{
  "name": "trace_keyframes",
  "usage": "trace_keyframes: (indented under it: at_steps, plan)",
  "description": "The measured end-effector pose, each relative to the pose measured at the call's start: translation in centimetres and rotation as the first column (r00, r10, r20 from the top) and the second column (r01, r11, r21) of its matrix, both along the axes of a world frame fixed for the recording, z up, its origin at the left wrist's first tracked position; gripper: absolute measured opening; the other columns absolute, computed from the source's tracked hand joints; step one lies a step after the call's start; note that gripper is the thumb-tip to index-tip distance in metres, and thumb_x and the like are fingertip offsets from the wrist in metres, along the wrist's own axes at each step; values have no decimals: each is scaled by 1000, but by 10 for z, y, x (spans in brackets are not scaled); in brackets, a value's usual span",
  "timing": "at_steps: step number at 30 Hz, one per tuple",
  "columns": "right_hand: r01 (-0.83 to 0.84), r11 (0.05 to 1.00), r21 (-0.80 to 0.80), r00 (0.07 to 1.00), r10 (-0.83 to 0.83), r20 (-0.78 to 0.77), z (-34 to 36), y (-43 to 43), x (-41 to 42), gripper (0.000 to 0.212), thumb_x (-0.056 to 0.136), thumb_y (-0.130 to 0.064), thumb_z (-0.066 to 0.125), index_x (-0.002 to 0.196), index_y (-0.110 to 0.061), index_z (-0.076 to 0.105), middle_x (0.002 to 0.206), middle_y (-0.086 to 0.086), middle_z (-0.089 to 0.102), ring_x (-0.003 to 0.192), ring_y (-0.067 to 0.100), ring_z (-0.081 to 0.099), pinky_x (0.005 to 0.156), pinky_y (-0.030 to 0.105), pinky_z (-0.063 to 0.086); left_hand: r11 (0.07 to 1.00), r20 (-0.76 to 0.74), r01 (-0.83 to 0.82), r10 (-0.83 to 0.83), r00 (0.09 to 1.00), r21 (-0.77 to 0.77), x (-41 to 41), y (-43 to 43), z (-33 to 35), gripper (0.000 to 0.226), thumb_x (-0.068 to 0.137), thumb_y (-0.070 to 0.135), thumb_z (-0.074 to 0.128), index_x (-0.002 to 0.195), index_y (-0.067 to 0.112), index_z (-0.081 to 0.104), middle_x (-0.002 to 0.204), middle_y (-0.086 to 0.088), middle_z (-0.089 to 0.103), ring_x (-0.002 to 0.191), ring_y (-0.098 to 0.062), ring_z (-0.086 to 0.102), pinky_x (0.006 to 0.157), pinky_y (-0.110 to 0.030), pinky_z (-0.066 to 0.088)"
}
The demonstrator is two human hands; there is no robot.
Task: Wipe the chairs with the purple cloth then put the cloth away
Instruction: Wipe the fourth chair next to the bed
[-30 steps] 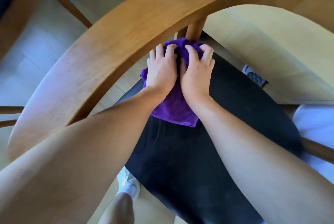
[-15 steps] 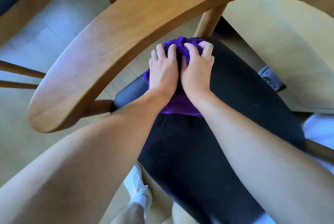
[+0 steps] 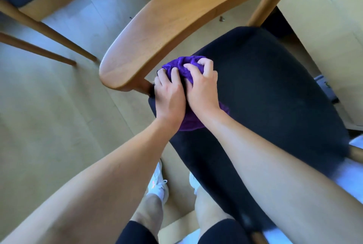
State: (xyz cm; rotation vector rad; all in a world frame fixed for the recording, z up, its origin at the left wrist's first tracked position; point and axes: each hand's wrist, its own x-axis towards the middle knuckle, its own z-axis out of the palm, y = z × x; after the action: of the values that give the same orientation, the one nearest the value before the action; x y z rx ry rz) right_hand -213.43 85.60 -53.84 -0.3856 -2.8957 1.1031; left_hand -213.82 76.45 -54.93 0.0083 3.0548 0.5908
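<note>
I see the left hand (image 3: pixel 170 96) and right hand (image 3: pixel 202 88) clutching the bunched cloth (image 3: pixel 182 64) at the seat's (image 3: pixel 265 86) left edge beneath the armrest (image 3: pixel 137 53); the rest of the seat lies rightward.

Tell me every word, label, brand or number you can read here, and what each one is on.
No text can be read in this picture.
The small grey thing past the seat at the right edge bears a faint mark, too blurred to read.
The purple cloth, the chair seat, the wooden backrest and the white shoes show no lettering.
</note>
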Motion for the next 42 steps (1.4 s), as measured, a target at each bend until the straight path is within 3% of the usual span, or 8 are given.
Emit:
trace_keyframes:
  at_steps: [8, 13, 18, 22, 25, 30, 37, 42]
  plan:
    - [-110, 994, -2, 992, 110, 69, 7, -23, 52, 32, 95, -8, 58, 126, -12, 65, 136, 13, 46, 98, 33, 47, 89, 33, 44, 978, 136, -139, 118, 984, 155, 61, -21, 41, 27, 100, 52, 36, 113, 32, 48, 113, 5, 57, 105, -13, 55, 89, -34, 37]
    - [-177, 984, 28, 977, 172, 124, 14, -12, 79, 36, 94, -5, 56, 129, -13, 63, 138, 10, 43, 101, 34, 45, 92, 41, 47, 953, 228, -219, 171, 959, 209, 89, -4, 44, 17, 103, 43, 34, 92, 39, 47, 118, -3, 55, 109, -23, 52, 93, -42, 40]
    - [-146, 988, 47, 973, 135, 185, 22, 4, 110, 33, 96, -9, 56, 128, -14, 63, 138, 8, 43, 104, 33, 46, 94, 43, 47, 882, 440, -348, 187, 878, 319, 123, 8, 32, 40, 101, 11, 42, 141, 11, 39, 142, -13, 29, 124, -34, 40, 101, -40, 38]
    - [-85, 996, 30, 963, 74, 258, 31, 21, 141, 33, 98, -11, 56, 130, -17, 63, 139, 2, 40, 113, 29, 43, 91, 38, 48, 910, 495, -275, 93, 864, 309, 150, 24, 43, 42, 99, 11, 44, 141, 15, 37, 141, -12, 26, 124, -34, 40, 101, -45, 40]
    - [-47, 999, 25, 945, 37, 324, 42, 31, 158, 35, 97, -12, 56, 131, -19, 62, 139, 3, 40, 113, 31, 45, 91, 32, 44, 917, 464, -188, 4, 886, 352, 158, 28, 54, 20, 103, 26, 37, 119, 37, 43, 132, -1, 38, 119, -26, 45, 100, -45, 43]
    - [117, 987, -110, 943, -75, 325, 58, 40, 146, 38, 89, -7, 59, 124, -19, 64, 128, 3, 44, 116, 27, 49, 103, 41, 43, 915, 248, 21, -131, 960, 403, 148, 10, 62, 31, 101, 20, 51, 130, 9, 56, 130, -13, 42, 117, -28, 50, 98, -36, 46]
    - [462, 863, -204, 847, -362, 388, 58, 39, 126, 63, 88, -41, 70, 141, -20, 43, 141, 2, 42, 118, 15, 49, 104, 31, 40, 880, 454, -334, 159, 877, 337, 116, 19, 47, 64, 92, 35, 68, 140, 5, 39, 137, -12, 33, 120, -29, 47, 105, -37, 39]
    - [441, 853, -280, 876, -342, 339, 61, 37, 109, 53, 96, -11, 58, 145, -19, 38, 139, 5, 45, 105, 1, 42, 86, 7, 32, 898, 364, -240, 98, 926, 368, 104, 36, 62, 26, 99, 26, 55, 119, 11, 49, 119, -9, 52, 104, -30, 54, 87, -38, 42]
